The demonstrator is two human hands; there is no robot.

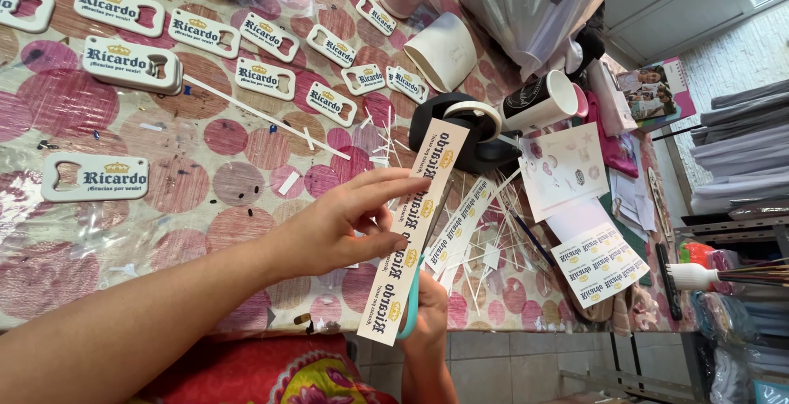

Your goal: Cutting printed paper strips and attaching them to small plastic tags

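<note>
Head view, looking down over the edge of the table: the left hand [349, 223] pinches a long printed paper strip [411, 231] between thumb and fingers, gripping it near its middle so it slants from the tape dispenser [468, 129] down past the table edge. Below it the right hand [427, 313] is mostly hidden behind the strip; it is wrapped around teal-handled scissors [409, 309], closed on the handles, though the blades are out of sight, so I cannot tell whether they are open on the paper.

Thin white offcuts [485, 240] litter the spotted tablecloth [238, 182], and more printed strips [604, 264] lie to the right. White bottle-opener plaques [94, 176] sit in rows across the far side, with a mug [546, 101] lying on its side beside the dispenser.

The risk, as I judge it: the strip hangs unsupported below the pinch, so it could flex and send a cut crooked through the printing. The left fingers are also close to the scissors, and a slip there could nick them.
</note>
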